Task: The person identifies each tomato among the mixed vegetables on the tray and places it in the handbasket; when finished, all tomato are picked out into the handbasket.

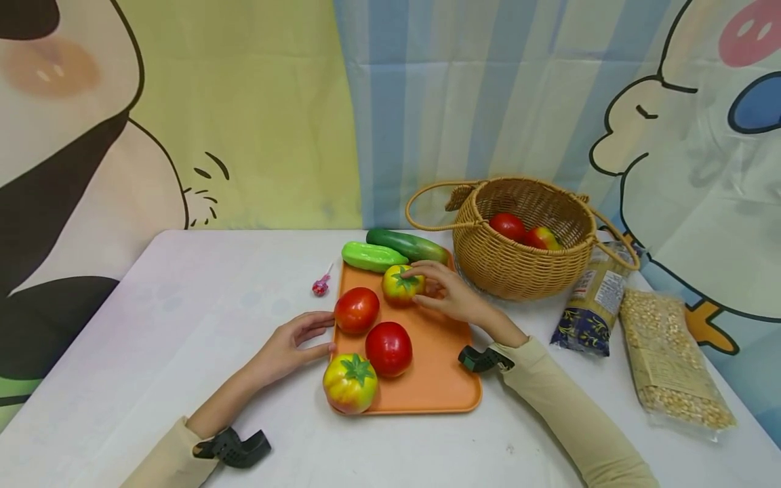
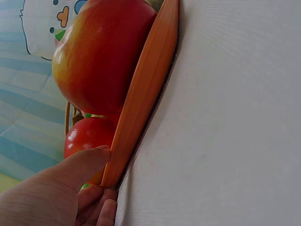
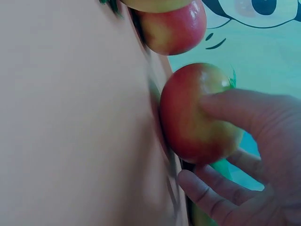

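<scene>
On the orange tray (image 1: pixel 436 366), my right hand (image 1: pixel 450 291) grips a yellow-and-red tomato (image 1: pixel 396 290) with a green leafy top. In the right wrist view its thumb lies on that tomato (image 3: pixel 193 117), while the lower fingers spread loosely. My left hand (image 1: pixel 287 347) touches the tray's left edge with thumb and fingers. Two red tomatoes (image 1: pixel 389 349) sit between the hands. Another yellow-red tomato (image 1: pixel 350 385) stands at the tray's near left corner. A light green cucumber (image 1: pixel 373 257) and a dark green one (image 1: pixel 405 244) lie at the far end.
A wicker basket (image 1: pixel 518 271) with red tomatoes inside stands behind the tray on the right. Beside it lie a printed packet (image 1: pixel 592 301) and a clear bag of pale kernels (image 1: pixel 671 359). A wrapped lollipop (image 1: pixel 321 285) lies left of the tray.
</scene>
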{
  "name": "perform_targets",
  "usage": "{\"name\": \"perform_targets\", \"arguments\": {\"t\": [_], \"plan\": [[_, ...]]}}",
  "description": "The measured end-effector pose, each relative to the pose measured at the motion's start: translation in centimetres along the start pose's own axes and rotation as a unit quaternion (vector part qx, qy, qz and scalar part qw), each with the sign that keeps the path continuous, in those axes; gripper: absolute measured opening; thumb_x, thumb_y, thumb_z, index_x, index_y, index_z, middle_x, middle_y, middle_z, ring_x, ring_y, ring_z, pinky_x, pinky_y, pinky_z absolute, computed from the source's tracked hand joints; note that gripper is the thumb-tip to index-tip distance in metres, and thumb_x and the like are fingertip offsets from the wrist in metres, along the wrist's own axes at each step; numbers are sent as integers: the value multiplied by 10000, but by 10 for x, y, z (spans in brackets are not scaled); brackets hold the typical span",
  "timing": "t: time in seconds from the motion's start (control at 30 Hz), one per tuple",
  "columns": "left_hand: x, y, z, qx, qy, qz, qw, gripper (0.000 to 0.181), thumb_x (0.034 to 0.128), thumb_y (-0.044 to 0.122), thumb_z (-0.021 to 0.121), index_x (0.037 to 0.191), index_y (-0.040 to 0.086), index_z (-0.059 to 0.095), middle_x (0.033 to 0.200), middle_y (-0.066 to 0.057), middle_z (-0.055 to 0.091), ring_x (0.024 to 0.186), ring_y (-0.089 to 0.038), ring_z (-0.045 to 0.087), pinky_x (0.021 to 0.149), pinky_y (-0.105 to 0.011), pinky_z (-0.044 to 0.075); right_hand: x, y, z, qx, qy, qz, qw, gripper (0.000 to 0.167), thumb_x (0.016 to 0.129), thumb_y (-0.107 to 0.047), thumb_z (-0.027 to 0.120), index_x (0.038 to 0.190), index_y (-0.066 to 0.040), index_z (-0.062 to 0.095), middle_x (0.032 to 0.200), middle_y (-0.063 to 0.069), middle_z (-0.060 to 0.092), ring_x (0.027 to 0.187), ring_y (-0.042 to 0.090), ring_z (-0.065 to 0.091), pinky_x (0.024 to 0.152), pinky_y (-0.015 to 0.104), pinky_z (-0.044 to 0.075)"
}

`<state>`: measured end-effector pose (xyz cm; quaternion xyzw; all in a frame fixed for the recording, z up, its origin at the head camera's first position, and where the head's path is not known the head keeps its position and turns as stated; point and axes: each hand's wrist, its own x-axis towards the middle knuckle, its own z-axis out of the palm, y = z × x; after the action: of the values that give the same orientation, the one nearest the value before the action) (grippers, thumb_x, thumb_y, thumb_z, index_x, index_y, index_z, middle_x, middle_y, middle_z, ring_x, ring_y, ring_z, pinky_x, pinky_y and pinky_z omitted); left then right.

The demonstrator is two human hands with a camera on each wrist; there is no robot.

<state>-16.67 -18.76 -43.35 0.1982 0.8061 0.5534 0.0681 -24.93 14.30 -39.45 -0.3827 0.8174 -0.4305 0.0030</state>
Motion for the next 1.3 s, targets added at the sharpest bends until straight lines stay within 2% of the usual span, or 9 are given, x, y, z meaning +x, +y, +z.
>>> {"name": "perform_targets", "arguments": {"t": [0.2,0.33,0.43,0.57,0.63,0.83,1.1,1.3], "plan": [[0,0,0,26,3,14,10000,575,846,104,764,1342,-44,515,1340,-225,561,1231,-362,560,1033,-377,458,0,-1,0,269,-71,206,9994,359,884,-44,710,1230,-49,615,1301,180,437,1066,275,475,831,449,554],[1,0,0,21,-33,3,10000,576,850,112,761,1346,-43,511,1345,-227,556,1234,-365,557,1033,-378,457,-1,-1,1,124,-21,315,9994,360,872,-79,736,1210,-80,612,1227,166,400,1057,287,448,832,433,546],[1,-1,1,-19,-54,8,10000,578,853,116,759,1349,-42,509,1350,-224,553,1239,-362,554,1034,-374,456,-1,-1,1,49,-4,316,9995,365,870,-82,738,1207,-75,596,1265,177,403,1042,281,465,799,402,542],[1,-2,1,-15,-40,23,10000,576,853,115,760,1347,-42,510,1348,-224,554,1237,-361,556,1033,-371,458,-1,0,1,267,-118,328,9990,392,877,-72,728,1232,-64,560,1282,154,498,884,263,529,711,336,514],[1,-2,1,0,-18,54,10000,573,852,107,759,1344,-47,511,1343,-229,556,1233,-365,558,1033,-375,458,0,0,2,407,-169,349,9984,403,880,-69,724,1243,-56,550,1252,139,546,851,266,563,721,338,507],[0,-1,1,21,5,74,10000,568,851,105,760,1340,-48,516,1334,-227,563,1226,-365,563,1033,-379,459,1,1,1,683,-253,399,9965,419,882,-48,714,1259,-22,532,1293,171,535,1096,347,607,949,474,518],[1,-1,0,10,1,2,10000,577,848,111,764,1344,-45,514,1341,-227,559,1232,-365,558,1033,-373,459,1,-1,-1,700,-373,582,9951,607,886,-57,713,1416,-29,419,1355,204,502,1117,379,609,951,475,535],[0,0,0,42,9,52,10000,573,849,101,761,1340,-56,513,1337,-235,559,1231,-373,556,1032,-383,458,0,0,-3,692,-508,663,9941,622,881,-66,721,1426,-27,423,1344,200,514,1112,367,606,954,472,534]]}}
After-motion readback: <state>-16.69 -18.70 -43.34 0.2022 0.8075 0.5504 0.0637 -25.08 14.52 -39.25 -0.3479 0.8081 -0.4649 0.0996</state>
